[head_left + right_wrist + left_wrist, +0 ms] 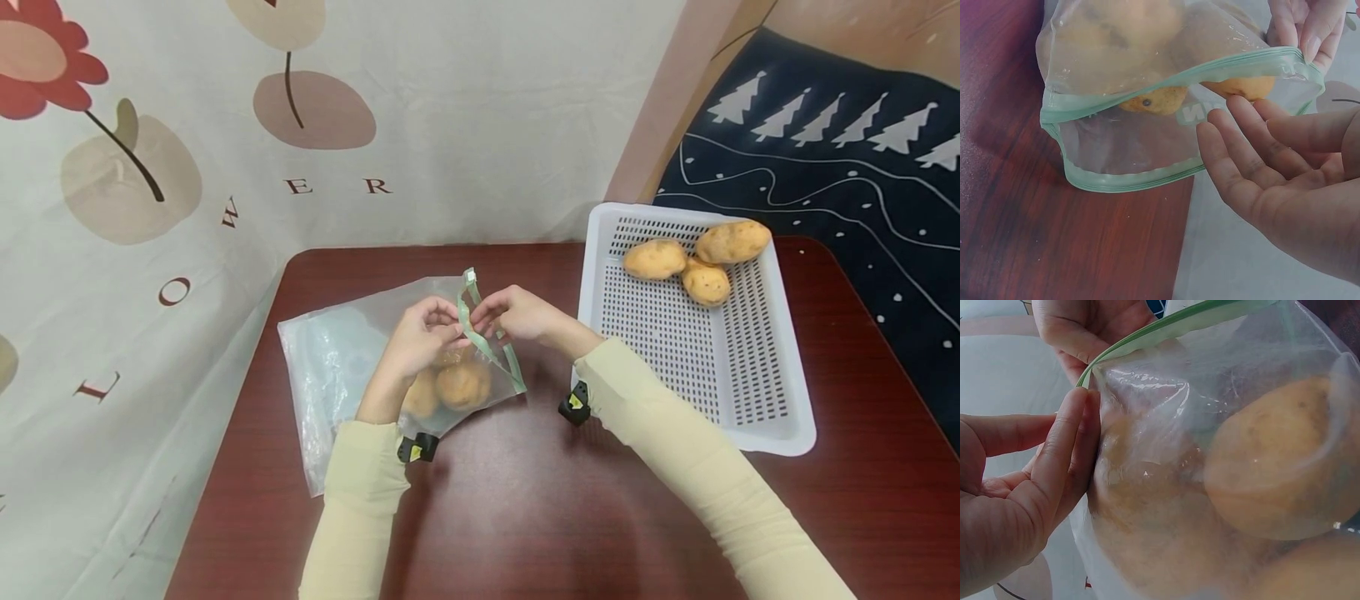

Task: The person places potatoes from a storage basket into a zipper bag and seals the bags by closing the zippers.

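A clear zip bag (341, 358) with a green zip strip lies on the table, its mouth parted toward the right. Several potatoes (462, 385) show through the plastic, some blurred by it. My left hand (420, 337) pinches the bag's rim between thumb and fingers, seen closely in the left wrist view (1029, 481). At the mouth is my right hand (1285, 156), its fingers loosely extended at the opening, the tips close to a potato (1244, 86) inside. Whether those fingertips touch the potato or the plastic, I cannot tell.
A white perforated basket (660, 350) stands on the right of the dark red table (510, 517). Three potatoes (705, 282) lie at its far end. A printed cloth (480, 125) hangs behind the table, and a dark blue tree-patterned cloth (825, 183) is at the right.
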`<state>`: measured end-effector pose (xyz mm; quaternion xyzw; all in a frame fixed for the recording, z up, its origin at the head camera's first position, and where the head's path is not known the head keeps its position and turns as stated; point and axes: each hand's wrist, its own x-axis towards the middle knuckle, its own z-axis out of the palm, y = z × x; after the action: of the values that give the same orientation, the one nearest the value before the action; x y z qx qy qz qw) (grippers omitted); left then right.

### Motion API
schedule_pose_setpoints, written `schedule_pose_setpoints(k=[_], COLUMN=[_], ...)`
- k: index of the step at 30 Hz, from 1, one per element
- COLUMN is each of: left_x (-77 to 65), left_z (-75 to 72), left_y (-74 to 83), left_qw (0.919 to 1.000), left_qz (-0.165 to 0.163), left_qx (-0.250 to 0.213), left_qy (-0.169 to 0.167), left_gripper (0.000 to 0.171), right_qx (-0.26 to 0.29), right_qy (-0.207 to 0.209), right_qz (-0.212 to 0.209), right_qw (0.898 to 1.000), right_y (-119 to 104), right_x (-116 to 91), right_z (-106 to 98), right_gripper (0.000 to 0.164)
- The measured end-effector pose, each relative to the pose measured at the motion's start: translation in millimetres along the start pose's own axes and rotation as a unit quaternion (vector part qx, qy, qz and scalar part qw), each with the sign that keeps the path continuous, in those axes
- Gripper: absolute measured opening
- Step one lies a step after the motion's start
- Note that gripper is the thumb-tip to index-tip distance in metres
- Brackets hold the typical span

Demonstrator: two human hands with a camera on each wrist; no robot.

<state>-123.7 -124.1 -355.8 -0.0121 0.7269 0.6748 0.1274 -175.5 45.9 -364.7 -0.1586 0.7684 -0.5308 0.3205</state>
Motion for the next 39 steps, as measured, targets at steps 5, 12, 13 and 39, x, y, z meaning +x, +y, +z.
schedule_pose_setpoints(k=[5, 12, 13, 39], left_x=[0.3, -0.4, -0.4, 0.3], left_z=[-0.9, -1.6, -1.5, -0.2], left_y=[-2.1, -3.0, -3.2, -7.8], left_qw=[1.0, 0.9999, 0.9999, 0.9999], left_qz=[-0.003, -0.014, -0.013, -0.008], left_qx=[-0.005, 0.003, 0.004, -0.009], left_qy=[0.004, 0.004, 0.004, 0.008], left_gripper=[0.014, 0.013, 0.013, 0.013], right_qx=[0.015, 0.031, 0.032, 0.036], right_qy=[-0.003, 0.0, 0.003, 0.027], right_qz=[0.0, 0.005, 0.007, 0.013], right_qw=[1.0, 1.0, 0.999, 0.999], right_y=[1, 5, 5, 12], right_x=[0, -1, -1, -5], right_z=[0, -3, -3, -11], right_gripper=[0.037, 0.035, 0.035, 0.028])
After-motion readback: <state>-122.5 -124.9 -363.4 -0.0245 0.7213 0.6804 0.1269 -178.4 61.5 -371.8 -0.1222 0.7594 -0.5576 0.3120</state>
